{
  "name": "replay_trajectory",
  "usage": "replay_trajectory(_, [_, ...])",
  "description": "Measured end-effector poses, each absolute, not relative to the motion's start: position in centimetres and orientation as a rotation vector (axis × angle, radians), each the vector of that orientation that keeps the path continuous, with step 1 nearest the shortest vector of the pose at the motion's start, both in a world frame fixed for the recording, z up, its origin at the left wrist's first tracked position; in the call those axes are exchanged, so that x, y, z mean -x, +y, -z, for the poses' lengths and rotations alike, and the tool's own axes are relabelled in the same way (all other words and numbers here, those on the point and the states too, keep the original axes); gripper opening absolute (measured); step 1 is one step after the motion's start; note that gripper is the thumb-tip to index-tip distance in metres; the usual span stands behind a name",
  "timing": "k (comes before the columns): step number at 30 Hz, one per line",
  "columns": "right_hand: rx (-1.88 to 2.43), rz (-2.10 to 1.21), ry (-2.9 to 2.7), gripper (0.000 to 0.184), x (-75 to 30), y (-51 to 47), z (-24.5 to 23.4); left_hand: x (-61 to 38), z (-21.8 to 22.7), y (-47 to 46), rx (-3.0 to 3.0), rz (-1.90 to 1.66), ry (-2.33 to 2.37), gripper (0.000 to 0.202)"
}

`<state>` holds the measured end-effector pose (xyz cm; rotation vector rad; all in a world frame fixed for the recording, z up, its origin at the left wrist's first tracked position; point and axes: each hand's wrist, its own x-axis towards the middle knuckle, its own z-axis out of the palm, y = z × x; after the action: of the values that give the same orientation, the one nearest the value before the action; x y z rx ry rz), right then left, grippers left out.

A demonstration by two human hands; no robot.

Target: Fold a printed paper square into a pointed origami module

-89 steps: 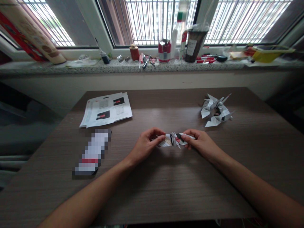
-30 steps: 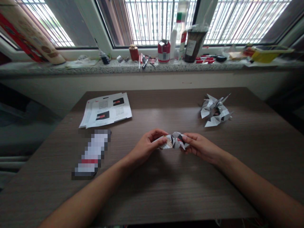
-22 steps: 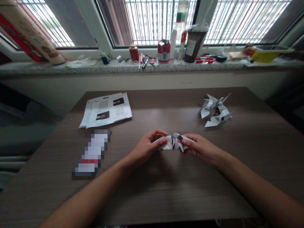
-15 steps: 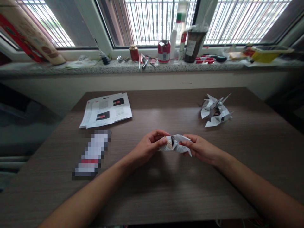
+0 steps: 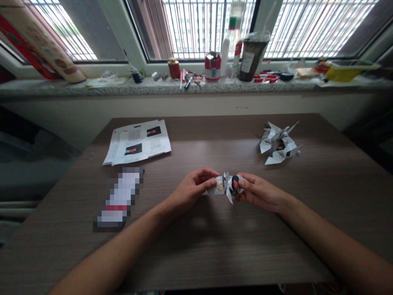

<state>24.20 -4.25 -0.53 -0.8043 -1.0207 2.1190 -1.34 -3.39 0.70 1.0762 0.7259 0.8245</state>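
Between my two hands, over the middle of the brown table, is a small piece of folded printed paper (image 5: 229, 187) with pointed flaps at its centre. My left hand (image 5: 196, 186) pinches its left end between thumb and fingers. The right end, which bears a dark and pink print, is gripped by my right hand (image 5: 256, 189). Fingertips behind the paper are partly hidden. Further back on the right lies a bundle of folded paper pieces (image 5: 279, 143) with spiky points.
A stack of printed sheets (image 5: 138, 141) lies at the table's back left. Nearer me is a blurred-out phone-like object (image 5: 119, 198), beside my left forearm. On the stone windowsill (image 5: 123, 88) stand a red can (image 5: 212, 67), a bottle (image 5: 227, 53) and a dark drink cup (image 5: 250, 59).
My right hand's end of the folded paper has turned: its pointed flaps now stand at the centre and the dark and pink print shows. Both hands stay in nearly the same place.
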Motion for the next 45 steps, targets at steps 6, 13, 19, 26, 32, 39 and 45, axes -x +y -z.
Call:
replay_trajectory(6, [0.892, -2.052, -1.162, 0.03, -23.9, -4.3, 0.0, 1.6, -1.2, -3.5, -1.221, -0.785, 0.819, 0.027])
replay_trajectory(13, [0.988, -1.985, -1.294, 0.027, -23.8, -4.4, 0.2, 1.5, -1.8, -3.9, -1.307, -0.745, 0.822, 0.026])
replay_trajectory(19, [0.882, -2.096, -1.304, 0.033, -24.0, -4.7, 0.0, 1.2, -1.6, -4.3, -1.209, -0.714, 0.725, 0.024])
replay_trajectory(26, [0.828, -2.107, -1.234, 0.029, -23.9, -4.8, -0.2, 1.2, -1.7, -4.4, -1.166, -0.732, 0.684, 0.018])
replay_trajectory(32, [0.934, -1.993, -1.223, 0.027, -24.0, -4.3, 0.0, 1.6, -1.8, -3.8, -1.235, -0.76, 0.753, 0.019])
replay_trajectory(39, [1.001, -1.934, -1.277, 0.029, -24.5, -3.9, 0.0, 2.0, -1.5, -3.4, -1.261, -0.761, 0.783, 0.024])
replay_trajectory(45, [1.015, -1.889, -1.31, 0.031, -24.5, -3.8, 0.1, 2.2, -1.2, -3.3, -1.247, -0.757, 0.759, 0.024])
